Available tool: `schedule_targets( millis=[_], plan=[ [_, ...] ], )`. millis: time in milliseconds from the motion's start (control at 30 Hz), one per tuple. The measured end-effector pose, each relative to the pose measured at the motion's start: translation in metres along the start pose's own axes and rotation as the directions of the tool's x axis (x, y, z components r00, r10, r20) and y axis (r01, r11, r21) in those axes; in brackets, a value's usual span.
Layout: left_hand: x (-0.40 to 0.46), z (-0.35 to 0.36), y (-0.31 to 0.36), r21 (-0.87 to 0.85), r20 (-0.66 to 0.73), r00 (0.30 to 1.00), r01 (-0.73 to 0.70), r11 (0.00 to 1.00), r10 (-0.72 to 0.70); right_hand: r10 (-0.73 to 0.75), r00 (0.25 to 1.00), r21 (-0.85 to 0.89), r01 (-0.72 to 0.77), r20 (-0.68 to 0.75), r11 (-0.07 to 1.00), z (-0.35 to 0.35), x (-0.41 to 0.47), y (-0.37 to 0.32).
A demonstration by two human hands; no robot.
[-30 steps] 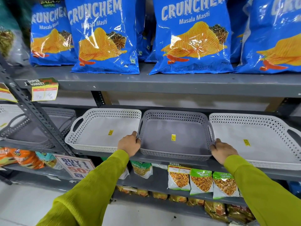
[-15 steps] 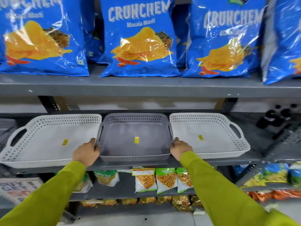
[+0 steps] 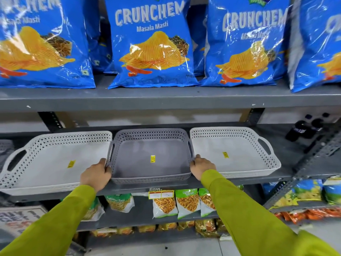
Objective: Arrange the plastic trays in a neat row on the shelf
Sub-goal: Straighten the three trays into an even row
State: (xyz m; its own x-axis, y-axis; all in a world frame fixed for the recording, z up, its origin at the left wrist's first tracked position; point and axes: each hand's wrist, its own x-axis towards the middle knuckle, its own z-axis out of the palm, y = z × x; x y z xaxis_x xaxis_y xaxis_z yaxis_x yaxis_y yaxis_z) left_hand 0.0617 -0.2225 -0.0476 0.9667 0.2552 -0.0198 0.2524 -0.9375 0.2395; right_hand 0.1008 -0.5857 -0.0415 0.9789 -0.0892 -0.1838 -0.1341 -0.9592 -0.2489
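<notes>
Grey perforated plastic tray [image 3: 150,157] is sitting mid-row on the grey metal shelf [image 3: 140,189], its front wall overhanging the shelf lip slightly. It is sitting tight between the left white perforated plastic tray [image 3: 55,161] and the right white perforated plastic tray [image 3: 232,154]; side rims are touching or nearly so on both flanks.

Risks, judged from this layout:
- Grey tray is riding forward of the edge; a pull rather than a push is likely tipping it off the front.
- Handles are interlocking with the neighbours' rims; a sideways shove is probably dragging a white tray askew.
- Left white tray is also projecting past the lip and looking skewed, so any knock is threatening it first.

Left hand [image 3: 96,174] is gripping the grey tray's front-left corner, fingers [image 3: 108,169] curling over the rim beside the handle slot. Right hand [image 3: 202,168] is clamping the front-right corner likewise; its fingertips are tucking into the gap and are partly hidden. The tray is lying between the two hands, both closed on it.

Blue crisp bags [image 3: 151,43] are standing on the shelf above, well apart.
</notes>
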Motion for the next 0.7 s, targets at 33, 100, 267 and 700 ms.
schedule_targets(
  millis=[33, 100, 267, 700],
  plan=[
    [-0.0001, 0.0, 0.0003, -0.001, 0.0, 1.0, 0.0, 1.0, 0.0, 0.001, 1.0, -0.004, -0.001, 0.0, 1.0, -0.0001, 0.0, 0.0002],
    [-0.0002, -0.0001, 0.0008, -0.004, -0.002, 1.0, 0.001, 1.0, -0.001, -0.003, 1.0, -0.007, 0.003, 0.002, 1.0, -0.0002, 0.0006, 0.0009],
    [-0.0022, -0.0028, 0.0013, 0.002, -0.01, 1.0, 0.008, 1.0, -0.007, -0.012, 1.0, -0.015, 0.012, 0.001, 1.0, -0.0005, 0.001, 0.0],
    [-0.0018, -0.0046, 0.0034, 0.011, -0.003, 1.0, -0.01, 1.0, 0.01, -0.015, 1.0, -0.027, 0.015, -0.008, 1.0, 0.0015, 0.0001, 0.0014]
  ],
)
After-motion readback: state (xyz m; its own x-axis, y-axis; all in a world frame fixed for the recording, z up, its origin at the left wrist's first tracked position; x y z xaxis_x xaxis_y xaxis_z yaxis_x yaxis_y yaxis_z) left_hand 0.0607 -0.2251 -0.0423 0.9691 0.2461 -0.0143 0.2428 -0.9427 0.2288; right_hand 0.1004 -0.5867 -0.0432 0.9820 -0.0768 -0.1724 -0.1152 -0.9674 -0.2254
